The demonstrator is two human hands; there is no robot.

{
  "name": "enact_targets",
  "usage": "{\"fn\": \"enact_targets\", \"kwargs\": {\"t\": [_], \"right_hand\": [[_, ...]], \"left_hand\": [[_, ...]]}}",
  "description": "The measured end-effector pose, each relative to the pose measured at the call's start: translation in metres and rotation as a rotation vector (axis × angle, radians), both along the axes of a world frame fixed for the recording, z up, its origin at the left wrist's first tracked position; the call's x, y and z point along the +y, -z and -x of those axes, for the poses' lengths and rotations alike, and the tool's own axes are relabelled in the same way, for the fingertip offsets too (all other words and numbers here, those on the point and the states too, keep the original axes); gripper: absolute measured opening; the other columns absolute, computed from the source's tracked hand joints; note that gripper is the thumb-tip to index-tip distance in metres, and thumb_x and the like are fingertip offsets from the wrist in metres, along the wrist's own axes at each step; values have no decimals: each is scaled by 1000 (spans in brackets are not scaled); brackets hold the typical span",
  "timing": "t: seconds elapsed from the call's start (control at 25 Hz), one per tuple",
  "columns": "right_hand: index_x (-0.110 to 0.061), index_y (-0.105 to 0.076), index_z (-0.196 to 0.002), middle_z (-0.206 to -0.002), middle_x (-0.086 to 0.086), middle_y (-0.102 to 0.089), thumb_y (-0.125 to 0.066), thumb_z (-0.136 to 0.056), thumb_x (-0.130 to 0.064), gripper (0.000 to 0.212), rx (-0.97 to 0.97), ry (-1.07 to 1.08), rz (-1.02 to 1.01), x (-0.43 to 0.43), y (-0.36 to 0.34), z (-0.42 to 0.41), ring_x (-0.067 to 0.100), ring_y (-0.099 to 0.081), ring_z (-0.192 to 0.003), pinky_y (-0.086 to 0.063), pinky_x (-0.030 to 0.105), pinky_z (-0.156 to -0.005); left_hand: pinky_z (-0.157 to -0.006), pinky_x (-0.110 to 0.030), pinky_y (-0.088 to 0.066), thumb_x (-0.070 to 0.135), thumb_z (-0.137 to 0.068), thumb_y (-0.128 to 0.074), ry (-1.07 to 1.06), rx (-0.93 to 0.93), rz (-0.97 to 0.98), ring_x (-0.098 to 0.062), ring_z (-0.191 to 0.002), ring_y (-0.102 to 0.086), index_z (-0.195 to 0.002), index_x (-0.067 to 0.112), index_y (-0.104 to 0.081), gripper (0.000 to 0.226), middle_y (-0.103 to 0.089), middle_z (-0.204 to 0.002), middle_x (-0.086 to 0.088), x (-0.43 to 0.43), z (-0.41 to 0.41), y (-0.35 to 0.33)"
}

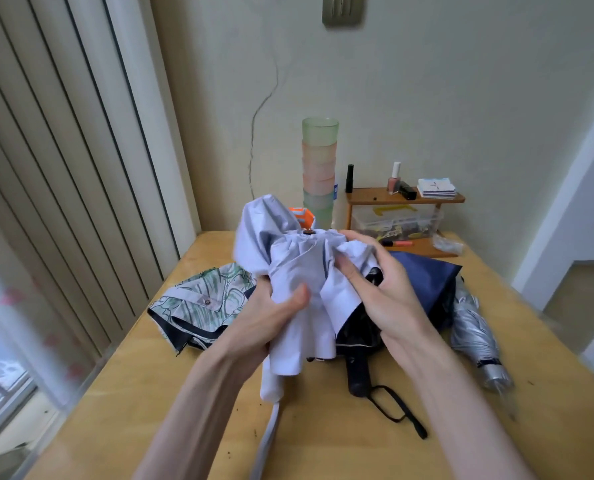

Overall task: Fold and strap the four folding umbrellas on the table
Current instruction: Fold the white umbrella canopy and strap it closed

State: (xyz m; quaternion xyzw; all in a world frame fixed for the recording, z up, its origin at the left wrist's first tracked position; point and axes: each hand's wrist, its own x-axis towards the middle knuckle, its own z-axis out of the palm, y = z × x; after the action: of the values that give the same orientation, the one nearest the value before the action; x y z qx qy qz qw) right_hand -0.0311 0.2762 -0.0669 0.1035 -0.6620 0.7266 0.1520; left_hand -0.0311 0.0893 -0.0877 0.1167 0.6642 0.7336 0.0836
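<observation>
I hold a pale lilac folding umbrella (299, 271) upright above the wooden table (150, 393), its fabric loose and crumpled. My left hand (271, 317) grips the bundled canopy from the left, thumb pressed on the cloth. My right hand (382, 289) pinches a fold of the fabric on the right side. A leaf-patterned umbrella (202, 303) lies collapsed at the left. A navy umbrella (423, 282) with a black handle (357, 372) and wrist loop lies behind my hands. A silver umbrella (472, 327) lies at the right.
A stack of pastel cups (319, 171) stands at the back by the wall. A small wooden shelf (406, 197) carries nail polish and cards, with a plastic box (395, 220) under it. Vertical blinds (63, 168) hang at the left.
</observation>
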Motion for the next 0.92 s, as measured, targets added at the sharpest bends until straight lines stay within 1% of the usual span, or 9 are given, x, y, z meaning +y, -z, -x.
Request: {"fn": "enact_targets", "kwargs": {"t": [0.12,0.28,0.4,0.48,0.56,0.6,0.68,0.76,0.92], "right_hand": [[-17,-67,-133,-126,-3,-77,-68,-100,-12,33,-11,-76,140,-10,3,-2,13,-71,-121,-59,25,-94],[-15,-67,-133,-125,3,-77,-69,-95,-17,39,-59,-194,256,-22,3,-6,20,-73,-119,-60,30,-95],[-17,-70,-129,-123,2,-78,-66,-97,-20,32,-75,-241,243,-27,2,-8,19,-72,-119,-59,31,-99],[-19,-72,-124,-118,-6,-79,-63,-101,-24,25,4,-176,41,-21,1,-7,12,-72,-117,-58,28,-99],[-19,-76,-109,-97,-17,-80,-67,-100,-36,21,153,9,-291,-9,1,-1,0,-74,-94,-58,23,-83],[-16,-77,-99,-84,-14,-78,-71,-99,-43,28,195,111,-396,-3,2,1,4,-71,-78,-57,29,-71],[-7,-77,-91,-76,7,-73,-74,-93,-53,46,210,226,-399,7,5,6,28,-65,-70,-54,45,-63],[-6,-79,-92,-82,13,-75,-81,-92,-40,33,179,194,-256,13,2,4,21,-65,-73,-53,39,-67],[-14,-80,-93,-86,0,-79,-85,-87,-19,8,102,175,-153,35,-9,-2,8,-71,-84,-57,28,-78]], "left_hand": [[-96,-45,-61,35,-69,-90,-102,-13,-61,-32,-110,-75,-118,11,-73,57,-79,-114,-10,10,3,0],[-94,-43,-60,45,-54,-90,-174,37,-56,-25,-105,-77,-107,19,-76,61,-80,-110,-8,2,8,8],[-94,-41,-59,46,-58,-87,-176,37,-76,-25,-107,-76,-108,18,-77,58,-80,-111,-10,0,9,8],[-92,-37,-60,39,-67,-90,-176,46,-56,-24,-109,-76,-115,16,-75,56,-80,-114,-7,-1,10,5],[-85,-32,-60,30,-70,-95,-216,27,-30,-24,-106,-77,-114,14,-76,51,-81,-110,-4,-3,10,2],[-82,-32,-59,30,-68,-97,-240,9,-25,-24,-104,-77,-111,15,-77,50,-81,-107,-3,-6,10,0],[-82,-35,-59,34,-64,-96,-256,-32,-21,-22,-101,-78,-110,15,-77,54,-81,-105,-3,-11,10,-2],[-85,-38,-60,32,-65,-98,-235,-79,-32,-24,-101,-78,-114,14,-75,58,-81,-108,-5,-19,10,-5],[-90,-46,-62,31,-68,-93,-251,-58,-46,-28,-104,-77,-120,16,-73,58,-80,-112,-7,-36,11,-10]]}}
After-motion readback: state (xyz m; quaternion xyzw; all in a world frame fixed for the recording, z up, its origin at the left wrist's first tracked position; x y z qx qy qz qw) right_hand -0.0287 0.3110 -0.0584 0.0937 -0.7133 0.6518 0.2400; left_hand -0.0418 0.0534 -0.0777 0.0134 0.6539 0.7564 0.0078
